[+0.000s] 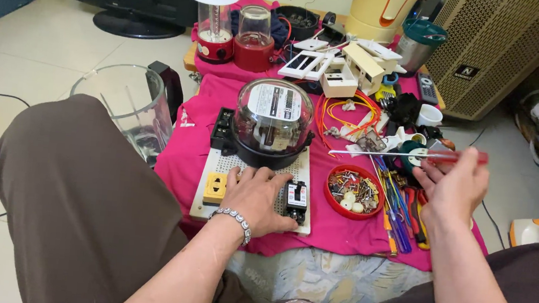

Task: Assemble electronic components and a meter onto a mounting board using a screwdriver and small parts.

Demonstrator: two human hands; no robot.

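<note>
Head view: right hand has its grip closed on 1 screwdriver, red handle in the fingers, thin shaft pointing left, tip near the meter's glass dome, held above the pink cloth. Left hand lies flat w/ fingers spread, grip apart and holding nothing, palm down on the white perforated board; beaded bracelet on the wrist.

On the board: 1 yellow socket just left of the left hand, 1 black breaker touching its right side, 1 meter w/ clear dome & black base at the far end.

Right of the board: 1 red dish of screws & small white bits. Beside it, under the right hand, a bunch of blue, red & yellow-handled tools; can't count them exactly.

Further back: orange & yellow wire loops, several white switch plates, 1 red lantern, 1 red-based jar, 1 white cup, 1 remote.

Left of the cloth on the floor: 1 clear blender jug. Far right on the floor: 1 orange-white iron.
</note>
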